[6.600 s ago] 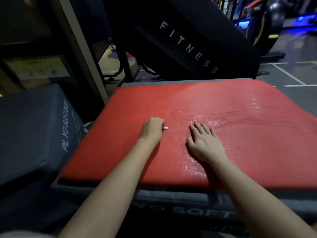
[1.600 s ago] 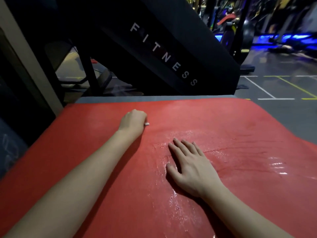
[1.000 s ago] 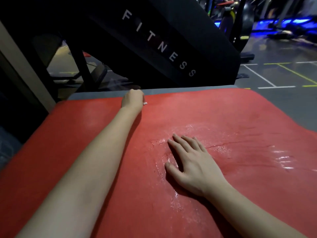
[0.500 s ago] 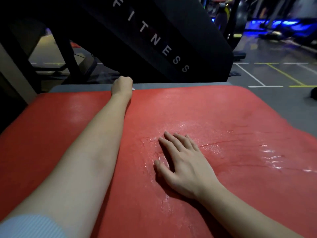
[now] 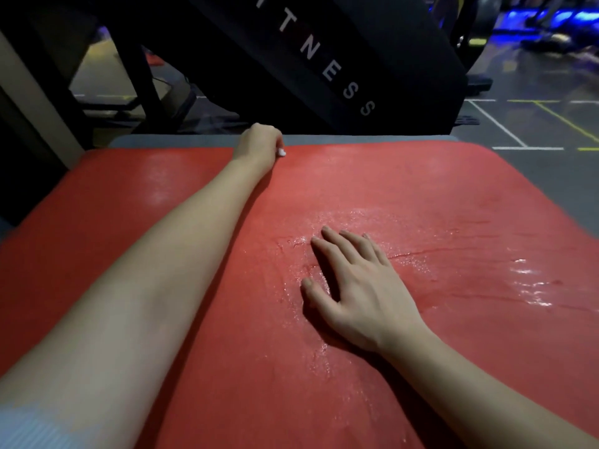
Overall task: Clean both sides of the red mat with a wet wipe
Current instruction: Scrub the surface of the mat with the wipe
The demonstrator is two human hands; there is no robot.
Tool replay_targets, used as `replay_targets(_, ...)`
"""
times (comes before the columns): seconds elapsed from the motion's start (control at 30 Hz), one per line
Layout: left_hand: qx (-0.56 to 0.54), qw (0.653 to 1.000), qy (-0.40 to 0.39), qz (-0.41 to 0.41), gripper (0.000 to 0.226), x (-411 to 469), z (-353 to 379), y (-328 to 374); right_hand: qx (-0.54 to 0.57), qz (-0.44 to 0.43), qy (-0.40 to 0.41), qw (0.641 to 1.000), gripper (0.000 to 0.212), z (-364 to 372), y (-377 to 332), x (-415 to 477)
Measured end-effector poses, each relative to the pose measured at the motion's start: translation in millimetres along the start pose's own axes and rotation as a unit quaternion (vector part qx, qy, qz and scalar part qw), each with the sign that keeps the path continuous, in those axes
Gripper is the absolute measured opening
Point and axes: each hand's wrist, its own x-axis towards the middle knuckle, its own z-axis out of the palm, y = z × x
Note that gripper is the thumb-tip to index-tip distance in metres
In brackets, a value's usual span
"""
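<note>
The red mat (image 5: pixel 460 196) fills the lower frame, glistening with wet streaks at centre and right. At its far edge the left hand (image 5: pixel 258 144) is fisted around a wet wipe (image 5: pixel 282 152), only a white tip showing. The right hand (image 5: pixel 359 288) lies flat on the mat, fingers straight. A grey pad (image 5: pixel 356 138) lies beneath the mat; behind it are a black lettered panel (image 5: pixel 324 53) and a line-marked floor (image 5: pixel 534 124).

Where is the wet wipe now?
Head view: the wet wipe is balled in the left hand at the far edge of the red mat, only a white tip showing, beyond and left of the flat right hand.
</note>
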Motion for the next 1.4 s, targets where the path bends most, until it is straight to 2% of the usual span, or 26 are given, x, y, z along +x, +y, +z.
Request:
replay_targets(0.2,0.006,1.000,0.007,-0.003,0.017,-7.9,2.4,3.3,0.005,0.004,0.006,1.000,0.069,1.6,1.6,1.9)
replay_targets(0.43,0.023,0.998,-0.033,0.056,0.020,-73.0,-19.7,-9.0,-0.012,0.007,0.009,1.000,0.069,3.1,1.1,1.2)
replay_targets(0.83,0.024,0.999,-0.023,0.010,0.014,-80.3,-16.3,12.8,-0.030,0.010,0.019,0.999,0.067,4.6,-0.4,0.9)
replay_targets(1.13,0.017,0.998,-0.030,0.056,0.015,-186.1,-34.4,8.8,-0.028,0.010,0.031,0.999,0.060,4.2,-1.7,1.4)
replay_targets(1.27,0.007,0.999,-0.030,0.023,0.012,-189.9,-36.7,15.0,-0.039,0.019,0.032,0.999,0.054,3.1,-4.3,-1.0)
replay_targets(1.4,0.019,0.999,-0.042,-0.010,0.015,-183.6,-40.7,30.0,-0.082,0.071,0.028,0.994,0.047,-6.3,-17.5,-17.3)
